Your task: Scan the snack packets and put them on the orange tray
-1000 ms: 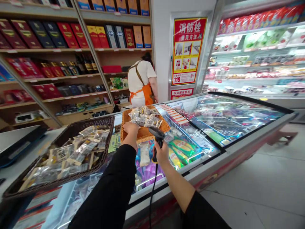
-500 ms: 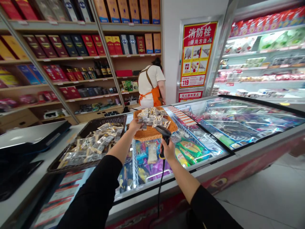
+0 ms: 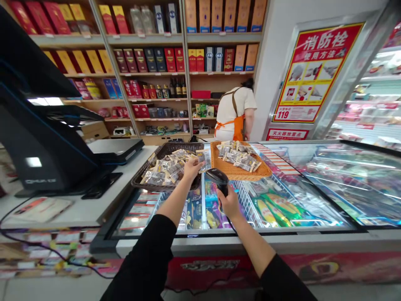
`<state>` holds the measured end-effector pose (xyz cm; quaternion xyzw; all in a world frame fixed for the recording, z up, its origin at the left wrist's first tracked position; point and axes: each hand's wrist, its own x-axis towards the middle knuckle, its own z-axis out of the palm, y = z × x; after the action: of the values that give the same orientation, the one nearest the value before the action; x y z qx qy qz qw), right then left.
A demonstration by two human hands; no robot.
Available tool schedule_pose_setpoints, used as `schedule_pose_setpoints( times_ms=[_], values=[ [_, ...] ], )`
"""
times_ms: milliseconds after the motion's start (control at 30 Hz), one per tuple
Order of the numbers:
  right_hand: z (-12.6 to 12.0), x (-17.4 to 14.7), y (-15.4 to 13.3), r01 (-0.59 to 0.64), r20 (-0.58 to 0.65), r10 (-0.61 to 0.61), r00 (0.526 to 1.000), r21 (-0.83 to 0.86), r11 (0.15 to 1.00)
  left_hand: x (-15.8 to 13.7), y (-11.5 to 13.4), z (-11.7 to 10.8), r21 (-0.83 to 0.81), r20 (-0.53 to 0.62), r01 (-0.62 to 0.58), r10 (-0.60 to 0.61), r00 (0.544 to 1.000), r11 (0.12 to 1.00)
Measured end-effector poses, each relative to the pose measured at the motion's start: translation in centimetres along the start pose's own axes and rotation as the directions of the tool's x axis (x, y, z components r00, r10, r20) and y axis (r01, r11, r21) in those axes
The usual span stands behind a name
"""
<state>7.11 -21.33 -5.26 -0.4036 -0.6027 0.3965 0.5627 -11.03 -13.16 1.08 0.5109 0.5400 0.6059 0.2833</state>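
Gripping a small clear packet with a cream-coloured end (image 3: 205, 156) at centre frame, a shopworker's left hand (image 3: 191, 168) has swung over from the orange basket's left side, where it was half a second ago, to the right edge of a dark-brown woven basket (image 3: 184, 146). That puts the packet between the two piles, just beyond the head of a black handheld scanner (image 3: 217, 176), whose grip the right hand (image 3: 230, 201) holds wrapped in its fingers. Whether scanner and packet touch is hard to tell from this angle.

Similar crinkled, glossy packets (image 3: 163, 171) heap in the dark basket; more lie in the shallow, honey-orange woven basket (image 3: 247, 172) at right of centre. Both baskets rest on a glass-topped chest freezer with a pale, smooth rim (image 3: 313, 238). Upper centre, a person in an orange apron (image 3: 234, 109) faces away.
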Motion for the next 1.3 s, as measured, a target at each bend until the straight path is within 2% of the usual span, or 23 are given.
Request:
schedule_pose_setpoints(
  times_ms=[167,300,467,733,833,933,1000,1100,1167,1233,1300],
  values=[
    [-0.7,-0.3,0.1,0.049,-0.014,-0.051,0.999,-0.127,0.991,0.3,-0.2,0.2,0.095,-0.025,-0.057,0.059,0.998,0.994],
    [-0.8,-0.4,-0.2,0.055,-0.006,-0.057,0.998,-0.157,0.986,0.1,0.2,0.1,0.088,-0.036,-0.043,0.046,0.998,0.995],
    [-0.7,-0.4,-0.4,0.039,-0.002,-0.040,0.999,-0.161,0.986,-0.5,0.9,0.1,0.082,-0.001,-0.095,0.095,0.995,0.992],
    [-0.7,-0.3,-0.3,0.051,0.007,-0.050,0.999,-0.182,0.982,-0.1,0.4,0.2,0.135,-0.020,-0.085,0.089,0.996,0.987],
    [-0.7,-0.3,-0.1,0.028,-0.024,-0.031,0.999,-0.111,0.993,-0.4,0.9,0.2,0.216,-0.148,-0.145,0.179,0.973,0.966],
    [-0.6,-0.2,0.4,-0.020,-0.072,0.024,0.997,0.055,0.998,-1.3,1.8,-0.1,0.400,-0.294,-0.235,0.367,0.882,0.886],
    [-0.7,-0.1,0.7,-0.060,-0.107,0.079,0.991,0.170,0.984,-1.9,2.2,-0.4,0.528,-0.352,-0.178,0.405,0.844,0.830],
    [-1.5,0.5,0.9,-0.117,-0.140,0.160,0.977,0.276,0.954,-2.4,2.6,-1.0,0.631,-0.392,-0.032,0.354,0.849,0.775],
    [-2.7,1.2,0.8,-0.126,-0.163,0.180,0.970,0.297,0.947,-2.3,2.9,-0.8,0.690,-0.328,-0.059,0.384,0.863,0.721],
    [-4.5,2.0,0.7,-0.107,-0.208,0.173,0.963,0.296,0.949,-1.8,3.4,0.3,0.728,-0.191,-0.186,0.456,0.869,0.660],
    [-6.6,2.9,0.9,-0.082,-0.270,0.159,0.950,0.276,0.958,-1.0,4.0,2.6,0.706,-0.031,-0.317,0.476,0.879,0.633]
  ],
)
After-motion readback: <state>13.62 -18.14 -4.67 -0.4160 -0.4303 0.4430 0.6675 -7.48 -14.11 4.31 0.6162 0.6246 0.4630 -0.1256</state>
